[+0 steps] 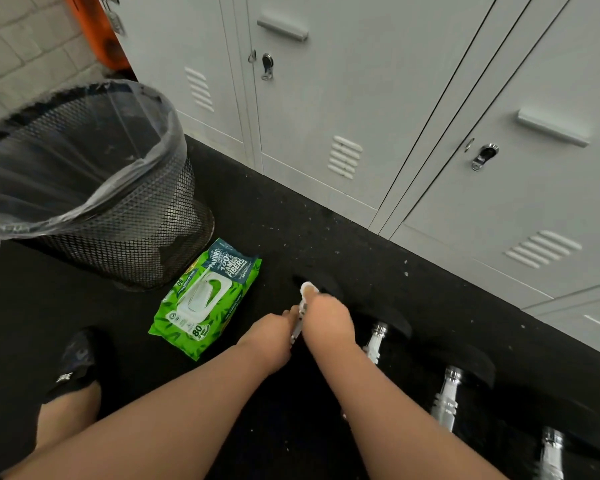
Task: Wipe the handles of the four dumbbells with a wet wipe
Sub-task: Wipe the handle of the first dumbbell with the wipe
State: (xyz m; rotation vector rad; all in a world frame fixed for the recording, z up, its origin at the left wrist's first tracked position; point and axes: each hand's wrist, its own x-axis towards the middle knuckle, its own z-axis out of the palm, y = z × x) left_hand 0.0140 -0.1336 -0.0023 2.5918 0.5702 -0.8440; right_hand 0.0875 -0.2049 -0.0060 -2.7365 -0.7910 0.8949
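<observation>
Both hands gripped the leftmost dumbbell handle (298, 325): left hand (274, 336) fingers curled around it, right hand (328, 315) fingers holding a white wipe (307, 288) against it.

Black floor (291, 216): bin (125, 244), wipes pack (205, 299), dumbbells (445, 396).

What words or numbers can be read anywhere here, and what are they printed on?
"100% BAMBOO FIBERS": on the green wet wipe pack lying on the floor, near its top end.
"80": on the same pack, near its bottom end.
"FAVORIT...": above the bamboo line; only partly legible.
Remaining small print on the pack: too small to read.
White logo on the black shoe: too blurred to read.
Lockers: no text visible.
</observation>
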